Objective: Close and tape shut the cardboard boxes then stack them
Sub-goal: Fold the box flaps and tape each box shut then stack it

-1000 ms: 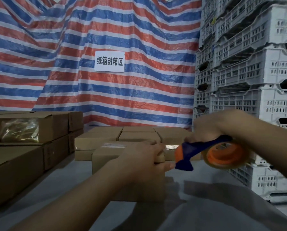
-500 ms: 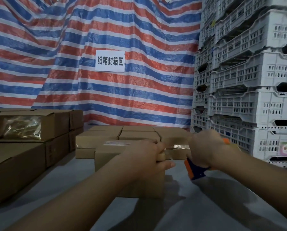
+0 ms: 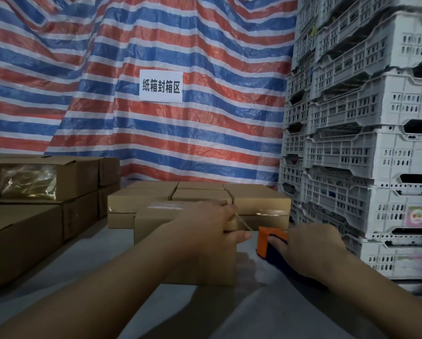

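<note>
Taping a box on the grey table

Pressing down on the near box (image 3: 187, 243), the left hand (image 3: 205, 226) lies flat over its right top edge, thumb pointing right. This plain brown cardboard box sits mid-table with its flaps closed, a shiny strip of clear tape (image 3: 165, 205) along its top. The right hand (image 3: 312, 250) is clenched around an orange-and-blue tape dispenser (image 3: 270, 242) just right of the box; a thin strand of tape runs from it to the box corner. More boxes (image 3: 258, 204) lie behind. A white sign (image 3: 161, 86) on the striped tarp (image 3: 205, 133) reads "纸箱封箱区".
</note>
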A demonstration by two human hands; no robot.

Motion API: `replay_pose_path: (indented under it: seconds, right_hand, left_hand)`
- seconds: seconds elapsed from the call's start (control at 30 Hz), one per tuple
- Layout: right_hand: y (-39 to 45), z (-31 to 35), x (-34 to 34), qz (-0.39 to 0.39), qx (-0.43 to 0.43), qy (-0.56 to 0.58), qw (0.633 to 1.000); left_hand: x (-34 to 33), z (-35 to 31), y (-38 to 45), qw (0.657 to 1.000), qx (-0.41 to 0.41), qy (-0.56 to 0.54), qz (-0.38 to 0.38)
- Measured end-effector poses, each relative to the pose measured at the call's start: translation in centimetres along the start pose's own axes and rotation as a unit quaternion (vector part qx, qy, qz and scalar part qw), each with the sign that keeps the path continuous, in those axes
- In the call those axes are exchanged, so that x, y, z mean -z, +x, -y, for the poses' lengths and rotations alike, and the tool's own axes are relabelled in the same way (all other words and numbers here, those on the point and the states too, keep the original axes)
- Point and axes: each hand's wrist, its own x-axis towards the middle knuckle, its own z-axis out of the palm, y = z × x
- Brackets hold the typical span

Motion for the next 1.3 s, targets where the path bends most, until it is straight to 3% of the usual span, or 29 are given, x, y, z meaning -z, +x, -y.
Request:
replay_pose_path:
  seconds: [0.07,0.13,0.2,0.27,0.37,0.53,0.63,0.77,0.97,1.1,1.2,1.3]
  right_hand:
    - [0.7,0.0,1.5,-0.01,-0.013,0.033,0.999]
    - [1.5,0.1,2.7,-0.062,-0.022,0.181,0.981]
    - [2.4,0.6,3.8,-0.063,0.005,0.424,0.903]
    - [3.6,1.6,4.9,-0.023,0.01,0.624,0.781]
    - [5.3,3.7,5.9,0.021,-0.016,0.783,0.621]
    - [5.9,7.2,4.6,0.08,-0.016,0.868,0.49]
    - [5.4,8.8,3.3,0.089,-0.03,0.896,0.433]
    - [5.1,9.2,2.8,0.089,-0.039,0.917,0.386]
    - [4.3,9.6,3.2,0.089,-0.09,0.899,0.42]
    - [3.9,9.9,2.6,0.103,-0.128,0.893,0.419]
    - [3.2,10.2,1.8,0.129,-0.155,0.894,0.399]
    - [2.4,10.4,0.7,0.159,-0.135,0.884,0.417]
  left_hand:
    - [-0.2,0.0,0.0,1.0,0.0,-0.004,-0.009]
    - [-0.3,0.0,0.1,1.0,0.002,-0.011,-0.012]
    - [-0.3,0.0,0.1,1.0,0.006,-0.012,-0.013]
    - [-0.2,-0.1,0.1,1.0,0.01,-0.012,-0.013]
    - [-0.3,-0.2,0.1,1.0,0.007,-0.013,-0.013]
    - [-0.3,-0.1,-0.1,0.999,-0.012,-0.015,-0.035]
    - [-0.5,-0.2,-0.2,0.998,-0.021,0.003,-0.05]
    - [-0.4,-0.4,-0.1,0.999,-0.005,-0.003,-0.051]
    - [-0.3,-0.4,-0.1,0.998,0.005,-0.009,-0.055]
    - [-0.4,-0.1,-0.2,0.999,0.009,-0.013,-0.045]
    - [-0.3,0.3,-0.2,0.999,0.009,-0.038,-0.031]
    - [-0.1,0.7,0.1,0.999,0.015,-0.048,-0.003]
